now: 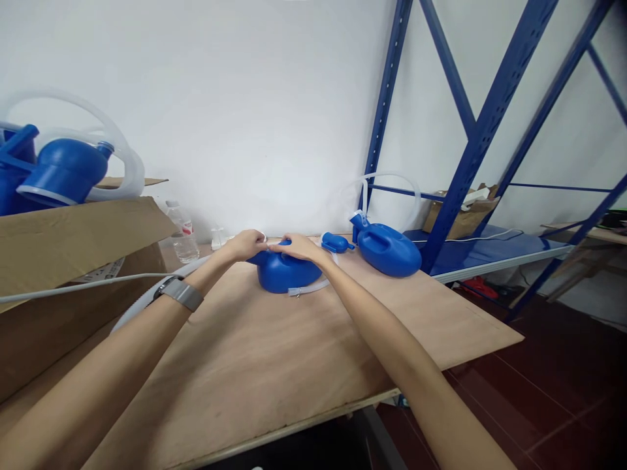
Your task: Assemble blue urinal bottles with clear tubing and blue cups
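Note:
A blue plastic bottle (280,277) lies on the wooden table (274,352), its neck pointing left. My left hand (245,245) is closed at the neck end, over a white part mostly hidden by the fingers. Curled over the bottle's top near the handle, my right hand (300,248) grips it. A clear tube (308,288) with a small metal clip rests in front of the bottle. Behind and to the right are a small blue piece (336,243) and a second blue bottle (389,250) with a tube rising from it.
At the left, a cardboard box (88,238) holds blue parts (68,171) and coiled clear tubing (132,171). A water bottle (184,235) stands by the wall. Blue shelving (470,150) rises at the right, with another box (460,212) on it. A hose passes under my left forearm.

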Demonstrator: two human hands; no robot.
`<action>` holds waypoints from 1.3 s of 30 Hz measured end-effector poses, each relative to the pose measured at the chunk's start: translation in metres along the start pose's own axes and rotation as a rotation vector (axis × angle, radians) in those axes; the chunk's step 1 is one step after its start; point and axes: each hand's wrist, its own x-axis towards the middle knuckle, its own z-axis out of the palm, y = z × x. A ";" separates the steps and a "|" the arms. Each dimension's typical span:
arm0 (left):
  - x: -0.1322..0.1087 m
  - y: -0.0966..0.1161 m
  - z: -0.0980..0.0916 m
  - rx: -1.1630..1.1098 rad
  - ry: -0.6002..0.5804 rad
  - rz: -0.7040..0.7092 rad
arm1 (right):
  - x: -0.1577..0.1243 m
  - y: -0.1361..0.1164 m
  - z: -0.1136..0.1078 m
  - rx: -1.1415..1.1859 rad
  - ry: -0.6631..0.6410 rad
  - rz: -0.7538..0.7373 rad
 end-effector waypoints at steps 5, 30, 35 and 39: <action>0.000 0.002 0.000 -0.026 0.013 0.000 | 0.011 -0.012 -0.014 -0.029 -0.177 0.128; -0.005 0.017 0.012 -0.043 0.158 -0.346 | 0.016 -0.002 -0.001 0.054 -0.064 0.224; -0.003 0.019 0.012 -0.071 0.152 -0.388 | 0.014 -0.003 -0.001 0.068 -0.046 0.245; 0.000 0.018 0.012 -0.089 0.144 -0.411 | 0.011 -0.006 -0.001 0.072 -0.027 0.248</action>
